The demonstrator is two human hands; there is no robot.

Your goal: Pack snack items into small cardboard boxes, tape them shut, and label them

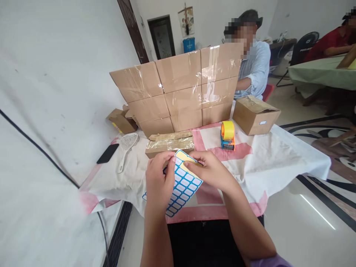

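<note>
While the left hand (160, 174) and right hand (210, 167) both grip a label sheet (182, 188) above the near side of the tabletop (239, 178), a taped box (169, 145) lies just beyond, a tape dispenser (228, 134) farther right, a cardboard screen (183, 92) behind.

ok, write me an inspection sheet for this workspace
Surface: pink-and-white tablecloth, creased
Job's things: label sheet in both hands; small taped box just beyond
Clutter: flat black object, white slotted spoon, tape dispenser, box at right, box at left
Hands: left hand pinches the sheet's upper left edge; right hand holds its upper right side, thumb on yellow strip
Cables: black cable along left wall
Surroundings: upright cardboard panel, person in light blue behind it
</note>
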